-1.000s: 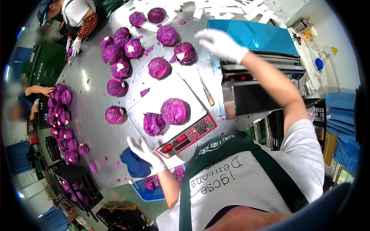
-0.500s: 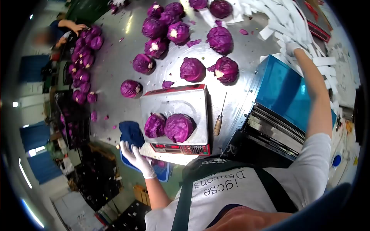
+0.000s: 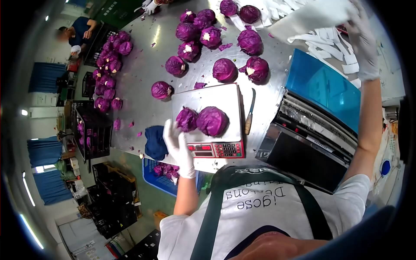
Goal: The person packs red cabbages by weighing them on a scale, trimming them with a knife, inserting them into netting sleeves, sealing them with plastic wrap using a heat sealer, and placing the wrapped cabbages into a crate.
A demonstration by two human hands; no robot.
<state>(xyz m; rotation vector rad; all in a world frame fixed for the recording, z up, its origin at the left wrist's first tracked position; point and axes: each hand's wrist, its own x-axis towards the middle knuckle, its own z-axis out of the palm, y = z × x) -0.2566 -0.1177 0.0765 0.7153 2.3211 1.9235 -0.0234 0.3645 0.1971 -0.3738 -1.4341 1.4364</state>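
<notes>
My gloved left hand (image 3: 178, 147) is raised at the front left of the digital scale (image 3: 206, 99), fingers apart and holding nothing. On the scale's plate lie a smaller red cabbage (image 3: 186, 119) and a larger red cabbage (image 3: 212, 121), side by side. At the far right, my gloved right hand (image 3: 363, 41) is closed on a white flat sleeve (image 3: 310, 21), blurred and stretched out to the left. Below that sleeve are several loose white strips (image 3: 323, 47). A dark blue cloth (image 3: 155, 143) rests beside my left hand.
A wooden-handled knife (image 3: 249, 117) lies right of the scale. The blue-lidded machine (image 3: 325, 91) stands at the right. Several cabbages (image 3: 225, 70) are spread across the steel table (image 3: 138, 86). A blue basket (image 3: 151, 173) with cabbages sits below the table edge. Another person (image 3: 82, 32) is at the far left.
My right hand has lifted from the pile of white strips, bringing up a white sleeve. My left hand has come up closer to the scale. The view has shifted.
</notes>
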